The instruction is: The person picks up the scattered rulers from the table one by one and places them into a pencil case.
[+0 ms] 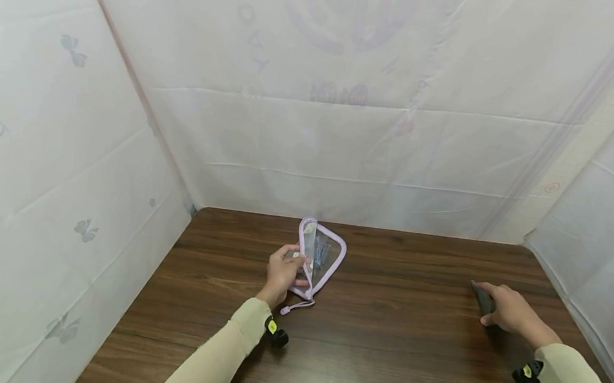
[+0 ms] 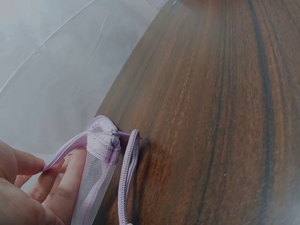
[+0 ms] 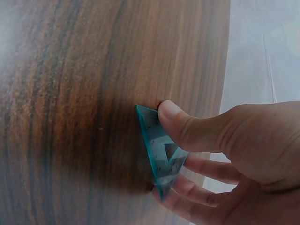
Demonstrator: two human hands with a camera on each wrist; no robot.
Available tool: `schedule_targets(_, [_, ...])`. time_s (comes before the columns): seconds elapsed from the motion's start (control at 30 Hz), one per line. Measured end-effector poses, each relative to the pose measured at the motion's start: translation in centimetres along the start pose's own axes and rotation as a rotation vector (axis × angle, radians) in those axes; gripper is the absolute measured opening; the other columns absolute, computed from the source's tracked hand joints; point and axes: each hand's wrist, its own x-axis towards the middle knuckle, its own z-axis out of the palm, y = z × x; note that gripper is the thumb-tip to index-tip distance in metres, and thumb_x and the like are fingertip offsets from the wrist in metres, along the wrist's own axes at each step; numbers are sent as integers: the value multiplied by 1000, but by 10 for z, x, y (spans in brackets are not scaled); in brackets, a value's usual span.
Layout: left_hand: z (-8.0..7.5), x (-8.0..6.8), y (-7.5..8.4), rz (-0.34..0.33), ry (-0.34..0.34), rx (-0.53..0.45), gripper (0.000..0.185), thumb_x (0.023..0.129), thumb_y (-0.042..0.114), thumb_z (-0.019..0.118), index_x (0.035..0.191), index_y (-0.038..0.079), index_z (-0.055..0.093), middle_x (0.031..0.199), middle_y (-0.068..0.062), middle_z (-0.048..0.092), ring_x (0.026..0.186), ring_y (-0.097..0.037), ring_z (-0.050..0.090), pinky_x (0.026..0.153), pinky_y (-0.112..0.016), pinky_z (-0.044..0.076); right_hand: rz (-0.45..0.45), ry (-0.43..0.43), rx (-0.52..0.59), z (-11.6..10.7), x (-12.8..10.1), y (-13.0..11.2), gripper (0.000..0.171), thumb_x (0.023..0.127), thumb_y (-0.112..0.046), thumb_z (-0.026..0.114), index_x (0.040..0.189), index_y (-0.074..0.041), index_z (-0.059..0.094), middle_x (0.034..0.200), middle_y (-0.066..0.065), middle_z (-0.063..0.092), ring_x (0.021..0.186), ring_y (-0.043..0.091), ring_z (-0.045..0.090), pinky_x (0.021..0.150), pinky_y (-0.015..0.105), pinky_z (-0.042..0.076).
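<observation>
A clear pouch with lilac zip trim [image 1: 320, 256] stands tilted up off the wooden table [image 1: 392, 347], with small things inside it. My left hand [image 1: 283, 274] grips its near edge; the left wrist view shows my fingers [image 2: 61, 185] behind the pouch's mesh and zip [image 2: 105, 164]. A lilac pull cord [image 1: 298, 306] hangs to the table. My right hand [image 1: 512, 310] at the right pinches a teal see-through set square [image 3: 161, 157] between thumb and fingers, one edge against the table. In the head view it shows as a dark sliver [image 1: 482, 299].
White sheets wall in the table at the back [image 1: 346, 127], left [image 1: 51, 191] and right [image 1: 608, 233]. Bare wood lies between my two hands and along the front. A small black device sits on each wrist [image 1: 275, 334].
</observation>
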Motion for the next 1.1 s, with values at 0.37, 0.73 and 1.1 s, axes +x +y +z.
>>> schedule_targets(0.37, [1, -2, 1, -9, 10, 21, 25, 99, 1, 64, 124, 3, 61, 107, -23, 74, 83, -32, 73, 57, -44, 65, 81, -88, 14, -7, 5, 5, 70, 74, -16, 92, 126, 17, 58, 125, 45, 55, 111, 65, 53, 80, 70, 54])
schedule_targets(0.73, [1, -3, 1, -17, 8, 31, 26, 100, 3, 64, 125, 5, 62, 105, -20, 75, 84, -30, 73, 57, -43, 65, 142, -173, 3, -20, 7, 7, 64, 78, -13, 88, 128, 13, 59, 127, 45, 53, 109, 63, 54, 75, 67, 56])
schedule_targets(1.1, [0, -3, 0, 7, -7, 21, 25, 99, 1, 63, 123, 3, 62, 102, -21, 75, 81, -30, 73, 56, -43, 65, 146, -199, 6, -24, 11, 11, 60, 77, -10, 89, 126, 10, 62, 124, 43, 56, 101, 61, 59, 67, 64, 57])
